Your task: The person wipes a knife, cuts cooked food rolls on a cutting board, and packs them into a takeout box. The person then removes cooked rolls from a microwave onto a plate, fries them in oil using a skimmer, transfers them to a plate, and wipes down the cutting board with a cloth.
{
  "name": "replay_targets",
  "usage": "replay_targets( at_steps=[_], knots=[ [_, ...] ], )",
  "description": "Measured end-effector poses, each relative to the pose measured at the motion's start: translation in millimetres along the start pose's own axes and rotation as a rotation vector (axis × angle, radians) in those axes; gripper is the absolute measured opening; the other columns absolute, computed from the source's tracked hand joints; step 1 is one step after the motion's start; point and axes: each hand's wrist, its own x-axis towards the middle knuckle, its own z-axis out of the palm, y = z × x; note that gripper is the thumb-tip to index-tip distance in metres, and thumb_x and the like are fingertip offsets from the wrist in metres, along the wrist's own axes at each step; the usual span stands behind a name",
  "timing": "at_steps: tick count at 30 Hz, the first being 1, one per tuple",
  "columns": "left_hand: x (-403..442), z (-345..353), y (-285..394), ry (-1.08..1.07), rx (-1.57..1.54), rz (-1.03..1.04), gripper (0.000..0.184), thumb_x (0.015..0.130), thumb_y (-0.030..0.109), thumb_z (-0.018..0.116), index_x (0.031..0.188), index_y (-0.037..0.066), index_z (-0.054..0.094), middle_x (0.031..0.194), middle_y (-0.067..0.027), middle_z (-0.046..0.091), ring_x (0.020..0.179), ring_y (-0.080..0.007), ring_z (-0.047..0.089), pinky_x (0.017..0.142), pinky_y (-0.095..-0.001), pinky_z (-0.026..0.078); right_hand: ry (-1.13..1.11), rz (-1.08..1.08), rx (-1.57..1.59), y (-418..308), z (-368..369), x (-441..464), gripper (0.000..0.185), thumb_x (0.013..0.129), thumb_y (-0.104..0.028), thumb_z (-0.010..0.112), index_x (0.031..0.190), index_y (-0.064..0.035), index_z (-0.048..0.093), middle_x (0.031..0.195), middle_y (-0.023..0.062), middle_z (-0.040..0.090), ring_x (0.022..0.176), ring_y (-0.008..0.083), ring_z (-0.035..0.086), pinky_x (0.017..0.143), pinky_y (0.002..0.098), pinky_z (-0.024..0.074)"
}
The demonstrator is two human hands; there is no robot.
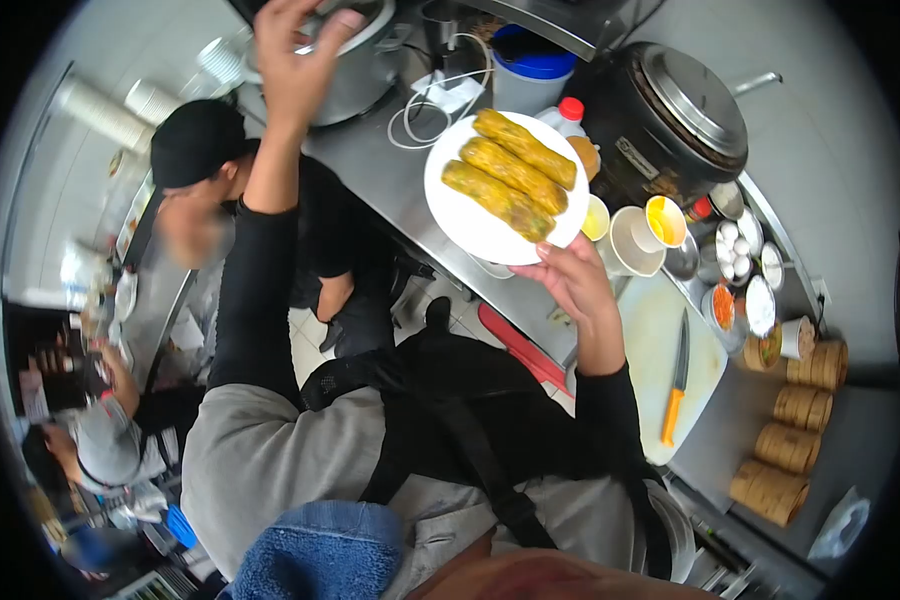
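My right hand (575, 280) grips the near edge of a white plate (445, 215), with the thumb on the rim. On the plate lie three long yellow rolls (510, 172) side by side, shiny on top. My left hand (295, 65) is raised at the top of the view, in front of a large grey metal pot (355, 90). Its thumb stands apart from the fingers and nothing shows between them; the fingertips are partly cut off by the frame's edge. The plate is held above a steel counter (365, 165).
A dark round cooker (670, 120), a blue-lidded bucket (532, 65) and paper cups (635, 240) stand on the counter. An orange-handled knife (676, 390) lies on a cutting board (640, 350). Bamboo steamers (790, 445) line the right. A person in black (345, 220) is close on my left.
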Motion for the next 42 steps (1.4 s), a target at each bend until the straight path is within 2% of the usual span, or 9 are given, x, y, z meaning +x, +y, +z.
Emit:
replay_targets(
  at_steps=[4, 10, 11, 13, 23, 24, 25, 37, 42],
  knots=[
    [9.2, -35.6, -76.0, 0.363, 0.238, -0.43, 0.082, 0.082, 0.042, 0.078, 0.14, -0.005, 0.044, 0.133, -0.0245, 0.043, 0.12, -0.0353, 0.048, 0.103, -0.043, 0.04, 0.009, -0.004, -0.023, -0.6, -18.7, -36.8, 0.048, 0.095, -0.003, 0.054, 0.141, 0.0008, 0.042, 0.135, 0.0177, 0.056, 0.118, 0.0302, 0.061, 0.093, 0.0465, 0.0569],
    [31.8, -37.7, -230.7, 0.117, 0.116, -0.764, 0.089, 0.078, 0.048, 0.079, 0.142, -0.006, 0.047, 0.142, -0.0232, 0.05, 0.132, -0.0294, 0.048, 0.107, -0.039, 0.038, 0.115, -0.106, -0.041, -5.2, -14.9, -92.6, 0.049, 0.094, -0.002, 0.054, 0.141, 0.0023, 0.042, 0.133, 0.0193, 0.057, 0.115, 0.0309, 0.063, 0.092, 0.0465, 0.0573],
    [41.1, -38.2, -200.4, 0.006, -0.061, -0.741, 0.112, 0.075, 0.059, 0.078, 0.144, -0.016, 0.033, 0.14, -0.0299, 0.05, 0.131, -0.0316, 0.05, 0.107, -0.0376, 0.039, 0.148, -0.125, -0.039, -4.2, -13.6, -101.1, 0.048, 0.093, -0.002, 0.053, 0.14, 0.0025, 0.042, 0.132, 0.0195, 0.057, 0.114, 0.0311, 0.064, 0.092, 0.0461, 0.0576],
    [38.1, -25.0, -159.5, 0.138, -0.154, -0.739, 0.052, 0.086, 0.04, 0.074, 0.116, -0.001, 0.065, 0.117, -0.0131, 0.067, 0.103, -0.0233, 0.063, 0.09, -0.0349, 0.048, 0.217, -0.144, -0.033, -2.6, -12.3, -117.3, 0.048, 0.093, -0.001, 0.053, 0.14, 0.0029, 0.043, 0.131, 0.02, 0.058, 0.113, 0.0314, 0.064, 0.09, 0.0453, 0.0583],
    [64.7, 155.2, -71.1, 0.216, -0.099, -0.153, 0.058, 0.07, 0.037, 0.088, 0.109, 0.003, 0.062, 0.104, -0.0109, 0.062, 0.088, -0.0195, 0.061, 0.076, -0.0313, 0.052, 0.46, -0.264, -0.011, 16.7, -3.1, -162.0, 0.046, 0.094, -0.001, 0.054, 0.138, 0.0049, 0.043, 0.129, 0.0213, 0.059, 0.109, 0.032, 0.066, 0.088, 0.044, 0.0612],
    [80.4, 162.8, -52.0, 0.299, 0.002, 0.028, 0.052, 0.078, 0.032, 0.083, 0.117, 0.004, 0.063, 0.107, -0.009, 0.063, 0.091, -0.0163, 0.06, 0.077, -0.0284, 0.05, 0.48, -0.28, -0.01, 19.2, -1.9, -163.5, 0.046, 0.094, -0.001, 0.054, 0.138, 0.0048, 0.043, 0.13, 0.0212, 0.059, 0.109, 0.0319, 0.067, 0.088, 0.0438, 0.0613],
    [87.8, 165.7, -33.9, 0.021, -0.104, -0.23, 0.064, 0.073, 0.027, 0.082, 0.125, 0.003, 0.053, 0.118, -0.0203, 0.055, 0.116, -0.0383, 0.052, 0.097, -0.0468, 0.042, 0.507, -0.293, -0.004, 24.4, 0.6, -168.0, 0.046, 0.094, -0.002, 0.054, 0.138, 0.0046, 0.042, 0.13, 0.0212, 0.059, 0.108, 0.0317, 0.067, 0.087, 0.0437, 0.0614],
    [108.4, 242.8, -34.3, -0.128, 0.011, -0.061, 0.073, 0.083, 0.034, 0.071, 0.146, 0.01, 0.043, 0.149, -0.0184, 0.041, 0.14, -0.036, 0.036, 0.116, -0.0548, 0.023, 0.68, -0.456, 0.046, 48.6, 28.0, -187.9, 0.043, 0.096, -0.003, 0.055, 0.137, 0.0034, 0.043, 0.127, 0.0196, 0.062, 0.107, 0.0299, 0.068, 0.088, 0.0427, 0.0617],
    [101.4, 227.6, -43.4, 0.134, -0.068, 0.108, 0.067, 0.079, 0.023, 0.076, 0.139, 0.006, 0.05, 0.144, -0.0258, 0.045, 0.132, -0.0386, 0.047, 0.11, -0.0443, 0.039, 0.664, -0.39, 0.033, 53.8, 26.1, -175.0, 0.05, 0.096, -0.004, 0.056, 0.142, 0.0011, 0.039, 0.134, 0.0168, 0.057, 0.115, 0.0292, 0.063, 0.093, 0.0427, 0.0584]
  ],
)
